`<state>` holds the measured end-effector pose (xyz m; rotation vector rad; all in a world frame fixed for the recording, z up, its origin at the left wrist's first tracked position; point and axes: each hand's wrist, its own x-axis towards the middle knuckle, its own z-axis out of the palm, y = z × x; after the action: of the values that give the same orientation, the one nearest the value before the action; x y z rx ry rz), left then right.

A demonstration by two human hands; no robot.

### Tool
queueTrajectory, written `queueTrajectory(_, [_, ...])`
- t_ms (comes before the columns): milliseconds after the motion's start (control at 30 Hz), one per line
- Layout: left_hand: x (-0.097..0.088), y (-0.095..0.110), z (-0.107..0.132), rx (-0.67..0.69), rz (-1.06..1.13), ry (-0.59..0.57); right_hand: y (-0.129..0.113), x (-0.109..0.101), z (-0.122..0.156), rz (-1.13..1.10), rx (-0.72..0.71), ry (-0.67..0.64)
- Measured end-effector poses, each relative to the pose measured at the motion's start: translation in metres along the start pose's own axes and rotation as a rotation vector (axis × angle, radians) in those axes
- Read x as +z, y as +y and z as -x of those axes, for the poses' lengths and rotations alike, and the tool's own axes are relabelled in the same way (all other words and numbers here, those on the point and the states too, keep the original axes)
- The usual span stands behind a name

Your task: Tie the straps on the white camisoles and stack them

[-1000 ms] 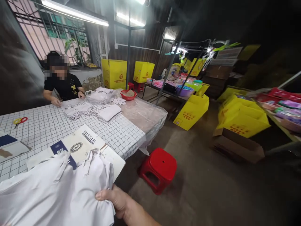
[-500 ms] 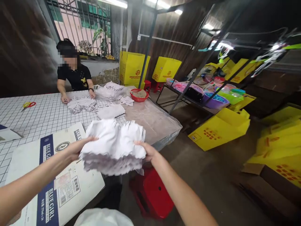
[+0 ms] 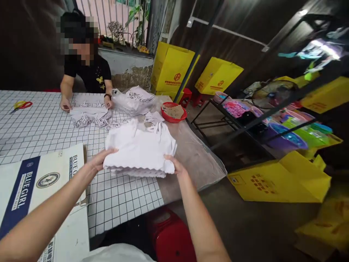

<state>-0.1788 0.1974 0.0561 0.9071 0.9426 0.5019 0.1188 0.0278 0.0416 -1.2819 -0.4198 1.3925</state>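
Note:
A thick stack of white cut fabric pieces (image 3: 140, 147) with wavy edges is between my two hands. My left hand (image 3: 103, 158) grips its left edge, thumb on top and fingers underneath. On the right edge my right hand (image 3: 175, 164) holds it the same way. The stack is over the checked tabletop (image 3: 120, 200); whether its underside touches the cloth, I cannot tell. Just beyond lies a flatter pile of white fabric (image 3: 92, 114), where another person's hands (image 3: 65, 104) rest at its edges. A flattened beer carton (image 3: 62, 160) lies left of my left forearm.
Yellow-and-red scissors (image 3: 21, 105) lie at the far left. Beyond the stack are a plastic-wrapped fabric bundle (image 3: 136, 100) and a red basket (image 3: 173, 112). A red stool (image 3: 176, 236) stands below the table edge. Yellow boxes (image 3: 280, 180) and a rack of basins (image 3: 286, 136) are at right.
The fabric stack has moved forward and lower over the checked table, now lying flatter with both my hands still on it. The view has shifted, and the carton appears farther left.

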Motion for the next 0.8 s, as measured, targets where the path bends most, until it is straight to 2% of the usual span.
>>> queueTrajectory(133, [-0.007, -0.102, -0.005, -0.304, 0.136, 0.096, 0.088, -0.040, -0.018, 0.055, 0.217, 0.043])
queueTrajectory(200, [-0.012, -0.136, 0.000, -0.335, 0.165, 0.150, 0.115, -0.053, -0.017, 0.062, 0.269, 0.035])
queueTrajectory(267, [-0.018, -0.153, 0.004, -0.328, 0.148, 0.178, 0.128, -0.063, -0.016, 0.071, 0.286, 0.008])
queueTrajectory(367, [-0.023, -0.157, 0.006, -0.337, 0.088, 0.233, 0.129, -0.071, -0.019, 0.097, 0.282, -0.038])
queueTrajectory(467, [-0.020, -0.153, 0.004, -0.332, 0.065, 0.278, 0.124, -0.075, -0.023, 0.117, 0.252, -0.062])
queueTrajectory(633, [-0.011, -0.141, 0.006, -0.384, 0.005, 0.223, 0.120, -0.075, -0.022, 0.147, 0.229, -0.111])
queueTrajectory(700, [-0.013, -0.136, 0.008, -0.375, -0.097, 0.196, 0.118, -0.075, -0.020, 0.192, 0.227, -0.101])
queueTrajectory(800, [-0.024, -0.133, 0.013, -0.239, -0.416, 0.271, 0.107, -0.078, -0.016, 0.436, 0.199, -0.013])
